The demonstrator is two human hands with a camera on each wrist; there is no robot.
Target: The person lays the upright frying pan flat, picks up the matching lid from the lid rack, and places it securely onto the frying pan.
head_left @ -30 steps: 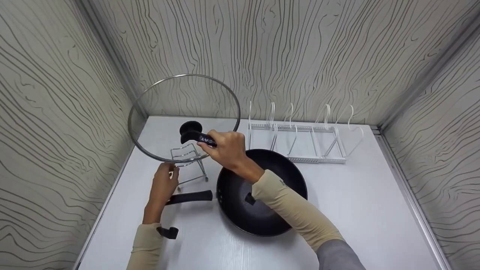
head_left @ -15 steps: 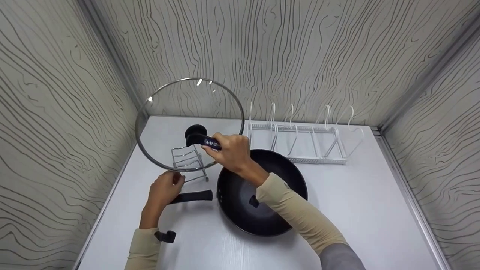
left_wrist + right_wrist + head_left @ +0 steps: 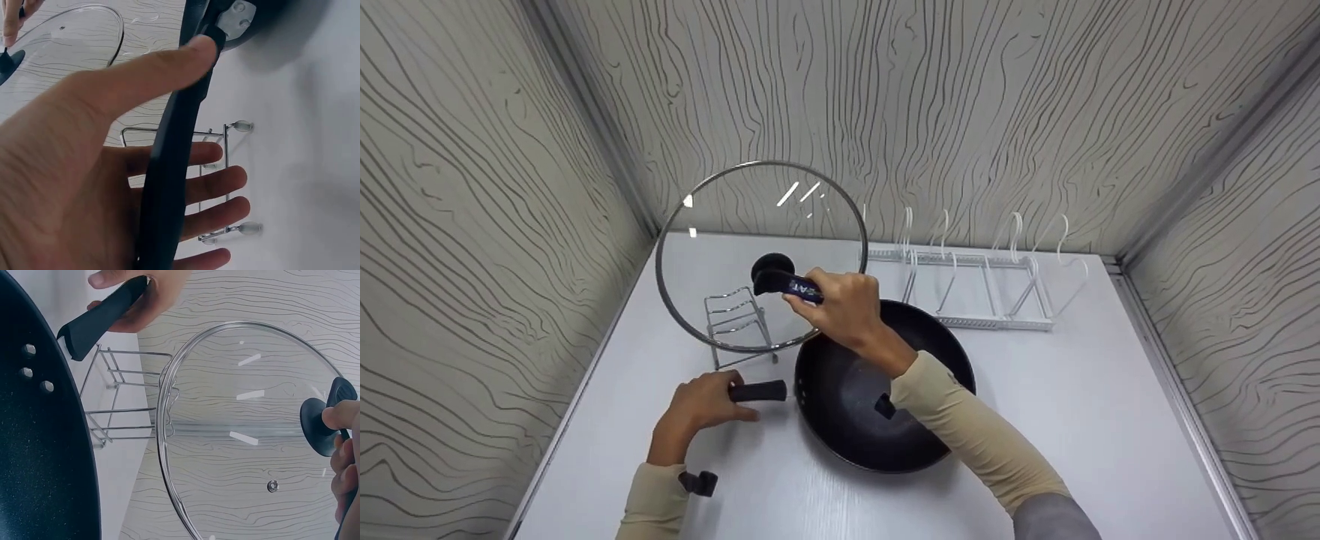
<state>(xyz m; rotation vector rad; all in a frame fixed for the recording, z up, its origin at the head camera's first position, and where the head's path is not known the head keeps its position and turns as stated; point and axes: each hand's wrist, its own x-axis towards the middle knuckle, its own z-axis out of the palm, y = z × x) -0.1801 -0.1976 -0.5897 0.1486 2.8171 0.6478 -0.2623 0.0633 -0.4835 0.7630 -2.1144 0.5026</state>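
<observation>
My right hand [image 3: 846,309] grips the black handle [image 3: 802,288] of a round glass lid [image 3: 720,217], held up and tilted above a small chrome wire rack [image 3: 733,311]. A dark frying pan [image 3: 855,427] stands on the white table. My left hand [image 3: 701,405] is at the pan's black handle [image 3: 761,391]. In the left wrist view, the thumb lies across the pan handle [image 3: 169,157] near the pan, while the other fingers [image 3: 216,188] stretch out behind it, rather straight. The right wrist view shows the lid's metal rim [image 3: 163,427] near the wire rack [image 3: 121,410].
A white wire rack [image 3: 997,322] with several upright hooped dividers stands at the back right, behind the pan. Wood-patterned walls [image 3: 960,112] close off the back and both sides. The white tabletop [image 3: 1057,420] extends right of the pan.
My right hand has carried the lid rightward and slightly toward me. My left hand has come away from beside the wire rack down to the pan handle, its fingers spreading around it.
</observation>
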